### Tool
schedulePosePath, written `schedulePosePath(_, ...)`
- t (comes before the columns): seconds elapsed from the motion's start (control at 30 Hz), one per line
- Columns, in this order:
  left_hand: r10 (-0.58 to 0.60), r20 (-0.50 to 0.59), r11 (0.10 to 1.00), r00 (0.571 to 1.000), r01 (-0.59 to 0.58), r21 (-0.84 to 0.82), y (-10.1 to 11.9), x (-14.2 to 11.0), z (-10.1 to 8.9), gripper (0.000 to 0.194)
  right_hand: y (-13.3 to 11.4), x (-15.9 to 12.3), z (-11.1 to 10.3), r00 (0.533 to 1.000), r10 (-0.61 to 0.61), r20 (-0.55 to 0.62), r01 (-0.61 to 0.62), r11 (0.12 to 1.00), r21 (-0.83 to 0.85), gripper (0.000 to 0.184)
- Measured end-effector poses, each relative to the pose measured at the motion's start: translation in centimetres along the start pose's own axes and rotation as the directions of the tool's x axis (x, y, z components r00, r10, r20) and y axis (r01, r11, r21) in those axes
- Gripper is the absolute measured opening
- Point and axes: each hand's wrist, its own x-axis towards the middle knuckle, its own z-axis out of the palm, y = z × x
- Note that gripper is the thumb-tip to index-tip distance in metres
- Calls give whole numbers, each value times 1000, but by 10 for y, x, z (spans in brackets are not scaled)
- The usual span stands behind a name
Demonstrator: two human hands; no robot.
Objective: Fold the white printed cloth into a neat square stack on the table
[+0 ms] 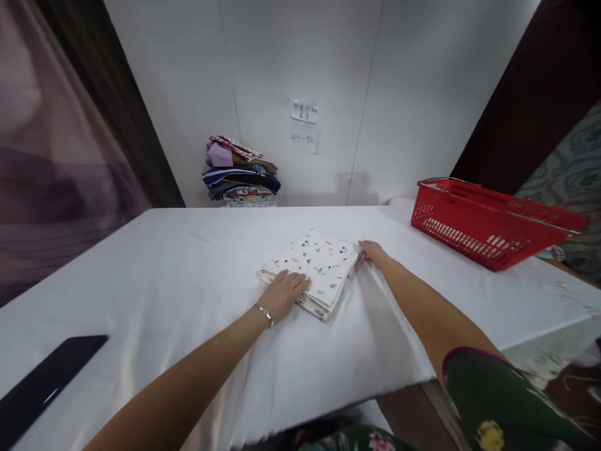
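A white cloth (319, 260) with a small scattered print lies folded into a thick square pad at the middle of the table. My left hand (284, 293) rests flat on its near left edge, fingers stretched out, with a bracelet at the wrist. At the far right corner of the pad, my right hand (372, 252) pinches the cloth between thumb and fingers. Some of the right fingertips are hidden by the corner. Several folded layers show along the near edge.
A white sheet (188, 275) covers the table, slightly wrinkled. On the right stands a red basket (469, 219). A pile of folded fabrics (241, 172) is at the back left by the wall. A dark flat object (51, 376) lies at the front left. Handwritten paper signs (304, 125) hang on the wall.
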Motion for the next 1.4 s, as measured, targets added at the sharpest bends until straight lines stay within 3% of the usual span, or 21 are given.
schedulePosePath(0.13, -30, -25, 999, 999, 31, 11, -9, 2, -5, 44, -10, 3, 6, 991, 8, 131, -1, 998, -55, 41)
schedulePosePath(0.27, -90, -54, 991, 994, 95, 93, -43, -4, -38, 38, -14, -17, 8, 957, 48, 286, -22, 996, -91, 41)
schedulePosePath(0.37, -94, -90, 982, 991, 107, 154, -77, -24, -60, 39, -6, -47, 15, 888, 65, 454, -25, 995, -95, 58)
schedulePosePath(0.47, -66, -10, 980, 998, 66, 187, -99, -53, -65, 41, 5, -76, 22, 788, 77, 611, 9, 991, -137, 79)
schedulePosePath(0.57, -67, 37, 982, 997, 59, 177, -104, -72, -57, 45, 8, -88, 25, 782, 73, 618, 57, 981, -188, 83)
schedulePosePath(0.67, -130, 26, 978, 991, 124, 170, -103, -81, -49, 55, 3, -87, 27, 786, 91, 611, 39, 980, -196, 85)
schedulePosePath(0.8, -285, 26, 950, 958, 278, 142, -98, -87, -47, 68, 1, -82, 29, 806, 68, 588, 20, 990, -142, 85)
schedulePosePath(0.93, -326, 94, 940, 941, 311, 142, -91, -86, -48, 70, 7, -80, 32, 822, -24, 569, 59, 997, -43, 76)
schedulePosePath(1.07, -392, 133, 919, 910, 380, 108, -83, -79, -55, 66, 9, -82, 31, 870, -137, 473, 285, 924, -257, 65)
schedulePosePath(1.13, -435, 81, 900, 897, 431, 60, -74, -77, -60, 61, 8, -90, 31, 859, -331, 389, 475, 799, -369, 59)
schedulePosePath(1.2, -416, -24, 909, 909, 416, -9, -59, -75, -62, 52, 6, -103, 31, 747, -568, 345, 664, 654, -362, 47)
schedulePosePath(1.27, -327, -129, 945, 936, 321, -62, -37, -73, -62, 40, 3, -120, 34, 571, -722, 390, 821, 513, -251, 37)
schedulePosePath(1.33, -237, -161, 971, 958, 231, -56, -13, -70, -60, 38, 0, -136, 40, 380, -777, 501, 921, 366, -130, 34)
schedulePosePath(1.4, -205, -140, 979, 969, 205, -15, 5, -68, -56, 37, -1, -147, 50, 236, -781, 579, 969, 236, -76, 33)
